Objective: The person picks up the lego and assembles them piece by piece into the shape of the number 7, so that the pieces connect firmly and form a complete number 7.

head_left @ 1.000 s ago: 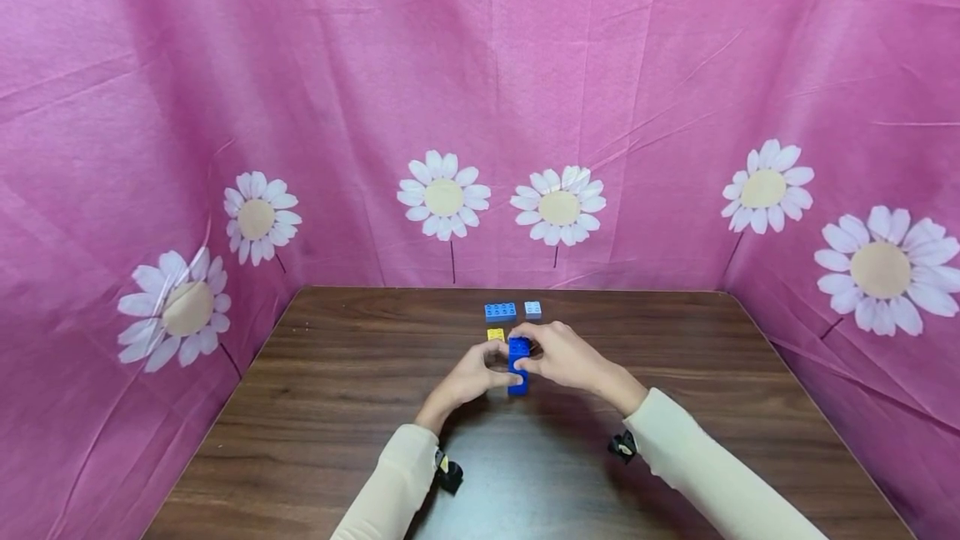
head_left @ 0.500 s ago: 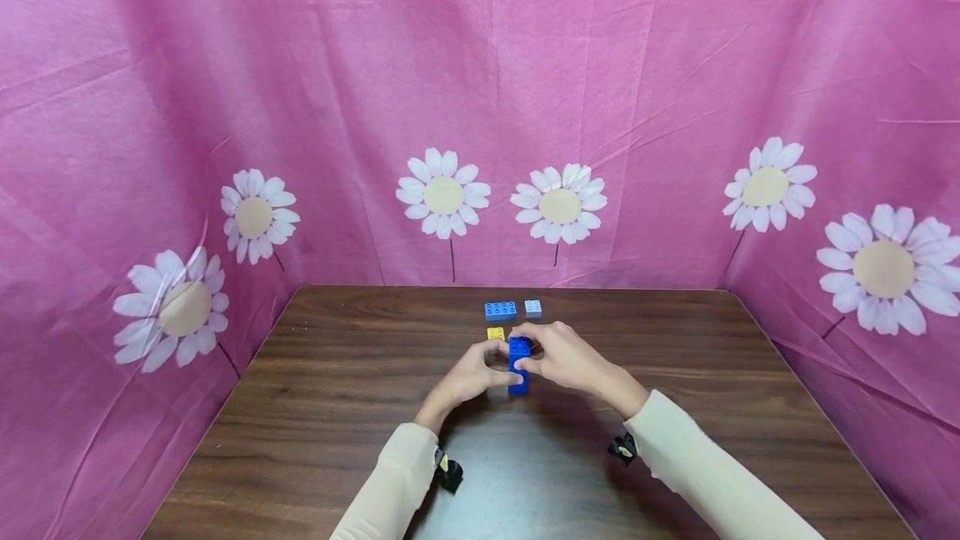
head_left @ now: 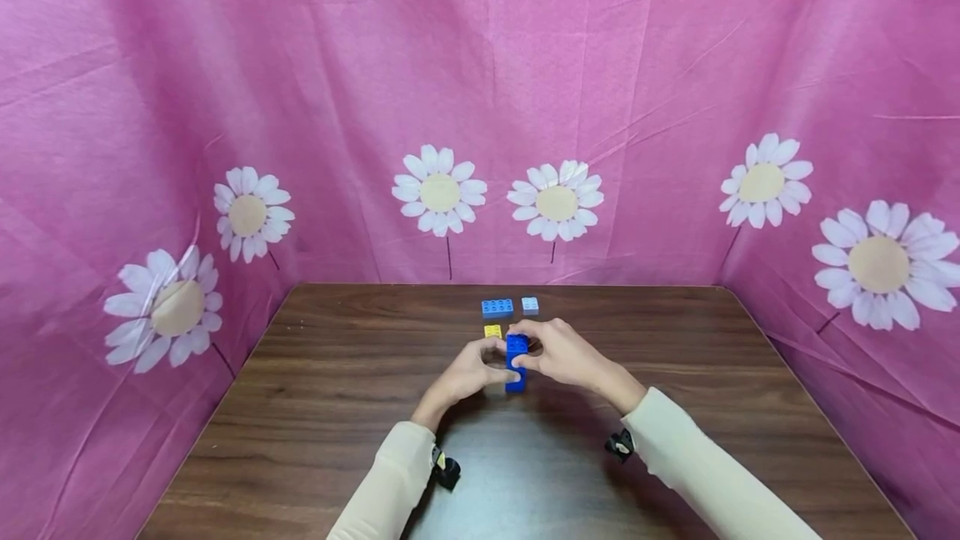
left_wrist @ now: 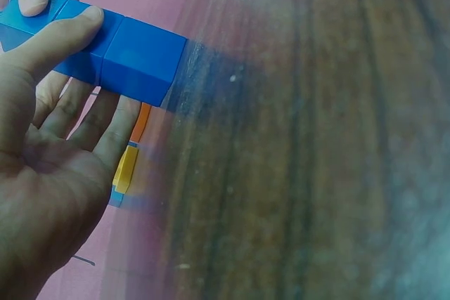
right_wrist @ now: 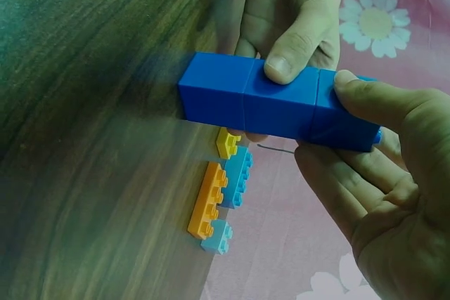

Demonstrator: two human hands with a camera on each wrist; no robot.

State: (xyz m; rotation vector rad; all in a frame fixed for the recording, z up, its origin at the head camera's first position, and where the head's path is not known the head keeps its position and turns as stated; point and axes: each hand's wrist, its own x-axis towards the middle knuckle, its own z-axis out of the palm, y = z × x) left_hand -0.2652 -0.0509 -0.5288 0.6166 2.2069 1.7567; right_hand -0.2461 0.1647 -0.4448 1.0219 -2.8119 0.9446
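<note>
A tower of three dark blue toy bricks (head_left: 516, 385) stands upright over the middle of the table. My left hand (head_left: 463, 372) grips its middle brick (right_wrist: 283, 109) from the left, thumb on the near face and fingers behind. From the right, my right hand (head_left: 566, 354) pinches the top brick (right_wrist: 342, 119), its thumb just above the left thumb. Studs show at the upper end, and thin seams run between the bricks. In the left wrist view the bottom brick (left_wrist: 143, 61) sticks out below the left thumb, close to the wood.
Beyond the hands lie a small yellow brick (head_left: 492, 331), a longer mid-blue brick (head_left: 497, 307) and a small light blue brick (head_left: 530, 305). An orange brick (right_wrist: 206, 201) shows in the right wrist view. Pink flowered cloth (head_left: 495, 90) hangs behind the wooden table (head_left: 337, 407).
</note>
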